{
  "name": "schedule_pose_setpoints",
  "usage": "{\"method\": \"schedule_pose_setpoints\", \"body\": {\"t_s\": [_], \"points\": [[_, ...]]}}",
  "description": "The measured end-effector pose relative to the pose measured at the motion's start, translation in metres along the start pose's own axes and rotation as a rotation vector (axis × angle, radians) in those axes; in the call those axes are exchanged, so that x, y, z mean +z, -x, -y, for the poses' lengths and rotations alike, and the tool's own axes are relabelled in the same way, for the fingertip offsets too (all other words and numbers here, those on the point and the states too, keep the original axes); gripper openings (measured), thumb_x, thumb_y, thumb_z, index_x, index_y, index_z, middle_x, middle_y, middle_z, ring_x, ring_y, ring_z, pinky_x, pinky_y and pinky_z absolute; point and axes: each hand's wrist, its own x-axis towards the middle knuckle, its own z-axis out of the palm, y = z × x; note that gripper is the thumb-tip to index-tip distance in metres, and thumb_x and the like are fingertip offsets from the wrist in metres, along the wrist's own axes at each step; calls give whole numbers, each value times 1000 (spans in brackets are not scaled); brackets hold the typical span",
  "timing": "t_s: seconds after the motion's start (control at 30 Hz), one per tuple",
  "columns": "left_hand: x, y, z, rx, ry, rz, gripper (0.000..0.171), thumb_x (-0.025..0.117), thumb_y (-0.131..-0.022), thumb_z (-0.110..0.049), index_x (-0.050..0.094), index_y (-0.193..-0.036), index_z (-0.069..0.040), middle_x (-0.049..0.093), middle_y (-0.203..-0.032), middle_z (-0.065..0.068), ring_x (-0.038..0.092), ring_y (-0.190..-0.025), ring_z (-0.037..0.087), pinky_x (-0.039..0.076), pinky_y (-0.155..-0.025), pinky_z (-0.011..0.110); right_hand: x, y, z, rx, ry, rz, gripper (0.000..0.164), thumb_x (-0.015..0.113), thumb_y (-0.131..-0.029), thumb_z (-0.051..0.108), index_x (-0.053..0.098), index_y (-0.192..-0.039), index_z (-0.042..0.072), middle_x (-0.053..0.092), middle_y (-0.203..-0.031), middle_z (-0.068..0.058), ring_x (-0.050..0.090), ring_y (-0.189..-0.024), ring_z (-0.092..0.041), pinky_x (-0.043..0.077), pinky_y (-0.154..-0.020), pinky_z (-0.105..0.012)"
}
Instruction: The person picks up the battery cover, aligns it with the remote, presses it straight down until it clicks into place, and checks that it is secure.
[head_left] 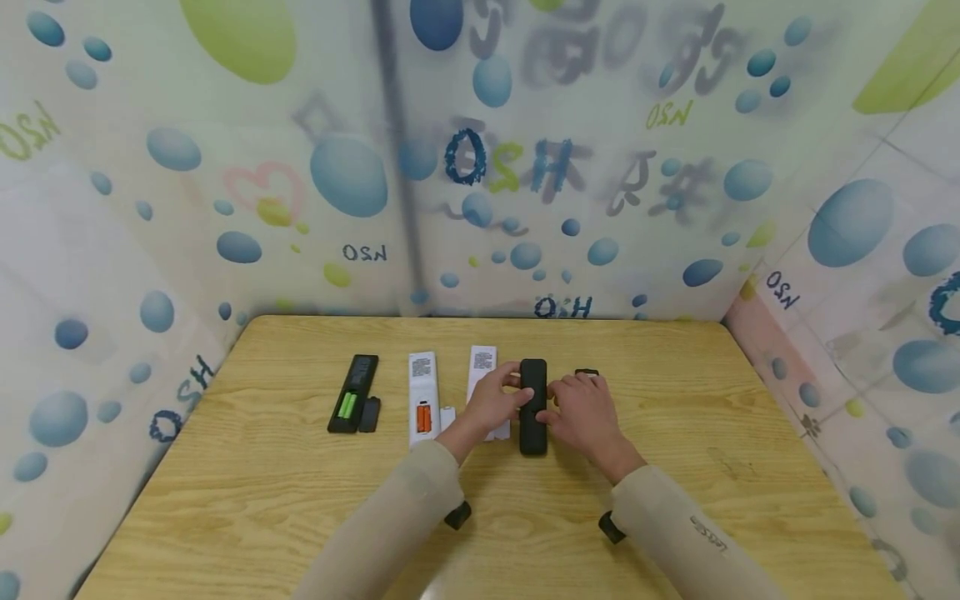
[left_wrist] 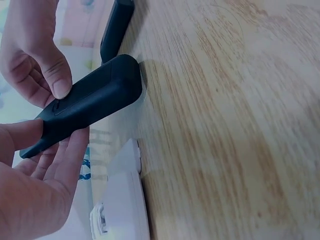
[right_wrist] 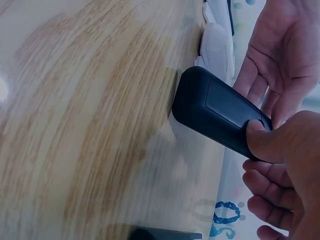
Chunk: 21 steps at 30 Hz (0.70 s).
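Observation:
A black remote control (head_left: 533,433) is held up over the table with its back and battery cover (right_wrist: 230,105) facing up. My left hand (head_left: 491,402) grips it from the left, thumb on top and fingers underneath at the far end. From the other side my right hand (head_left: 587,417) holds it, the thumb (right_wrist: 260,141) pressing on the cover near its latch and the other fingers curled beside it. The cover sits in place. Just left of it, a white remote control (head_left: 482,358) lies partly hidden by my left hand.
Another white remote control (head_left: 422,371) shows orange batteries (head_left: 423,418), a white cover (head_left: 447,416) beside it. Farther left lies a black remote control (head_left: 363,371) with green batteries (head_left: 347,405) and its loose cover (head_left: 370,414). Another black object (left_wrist: 117,27) is mostly behind my right hand.

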Motion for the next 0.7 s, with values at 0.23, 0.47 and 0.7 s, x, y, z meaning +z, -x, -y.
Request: {"method": "schedule_pose_setpoints", "body": {"t_s": [0.23, 0.47, 0.7], "points": [[0, 1, -1, -9, -6, -9, 39, 62, -96, -15, 54, -134, -18, 61, -123, 15, 68, -88, 22, 61, -76, 40, 0, 1, -1, -9, -29, -6, 34, 74, -83, 45, 71, -100, 15, 66, -89, 1, 57, -94, -23, 41, -96, -46], [-2, 0, -2, -18, 6, -11, 41, 62, -96, -14, 53, -136, -17, 60, -124, 15, 68, -88, 21, 61, -77, 41, -1, 1, -5, -39, -54, -1, 37, 74, -83, 46, 72, -104, 15, 69, -90, 1, 57, -94, -24, 41, -98, -47], [-2, 1, -1, -8, 8, -4, 41, 62, -96, -15, 52, -137, -15, 60, -124, 16, 69, -89, 23, 60, -77, 42, -3, 0, -4, -35, -91, 15, 46, 76, -79, 49, 71, -108, 14, 68, -90, 1, 57, -93, -23, 42, -94, -46]]}}
